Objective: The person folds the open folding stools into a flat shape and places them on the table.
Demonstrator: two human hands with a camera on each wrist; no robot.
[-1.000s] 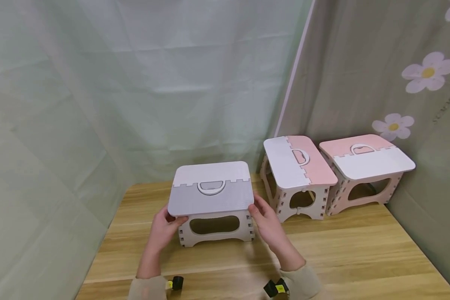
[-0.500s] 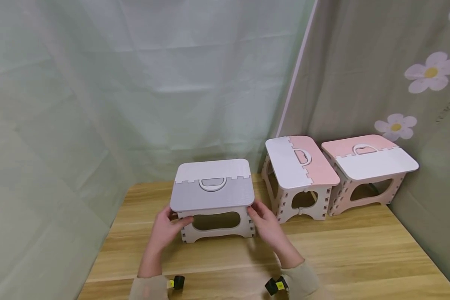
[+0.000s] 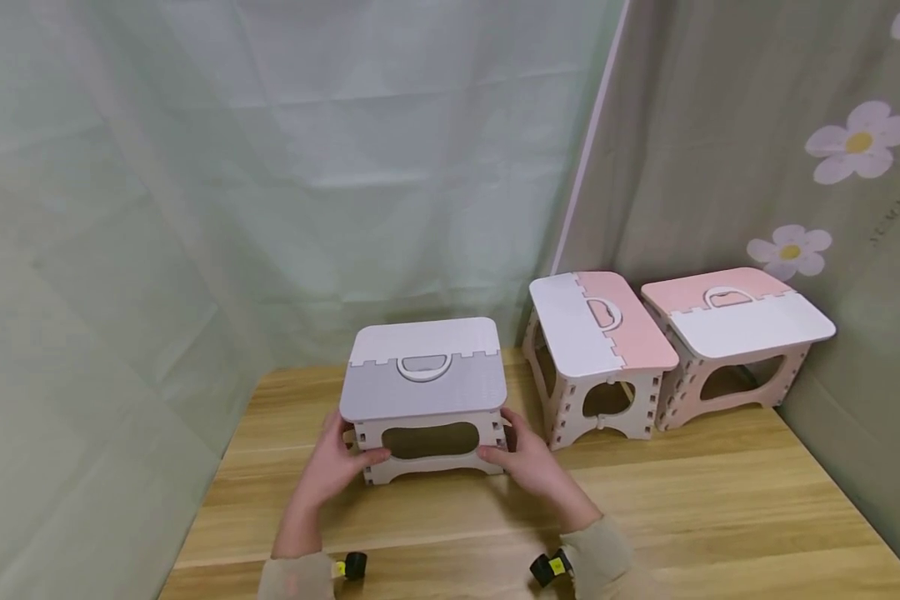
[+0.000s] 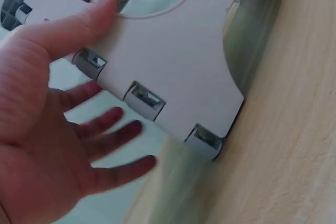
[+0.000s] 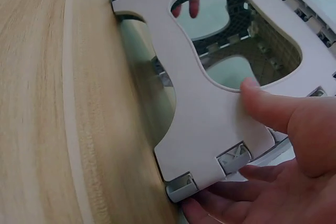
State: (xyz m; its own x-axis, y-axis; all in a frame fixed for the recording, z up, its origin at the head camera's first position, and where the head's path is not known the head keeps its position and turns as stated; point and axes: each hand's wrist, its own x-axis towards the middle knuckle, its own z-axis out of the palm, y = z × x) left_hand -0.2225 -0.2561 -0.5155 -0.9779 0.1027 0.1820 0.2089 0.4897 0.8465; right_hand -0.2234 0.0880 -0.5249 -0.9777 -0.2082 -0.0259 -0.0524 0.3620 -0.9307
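A folding stool (image 3: 420, 396), its top half white and half grey with a curved handle, stands upright on the wooden table. My left hand (image 3: 327, 467) is at its left side. In the left wrist view, the thumb of that hand (image 4: 58, 103) lies on the pale front panel (image 4: 173, 66), while the other fingers spread loosely beside the hinged edge. At the right side, my right hand (image 3: 532, 462) grips the stool's corner. The right wrist view has this hand's thumb (image 5: 273, 106) on the front panel near the oval opening and its fingers behind the edge, tips partly hidden.
Two pink-and-white folding stools stand close together at the right: a nearer one (image 3: 600, 329) and one (image 3: 742, 325) by the flowered curtain (image 3: 690, 150). A pale green curtain (image 3: 390, 167) hangs behind the wooden table (image 3: 690, 500).
The grey-and-white stool has shifted slightly away from me, its front edge higher in view. My right thumb has moved down its front panel, and my left thumb reaches a little farther across.
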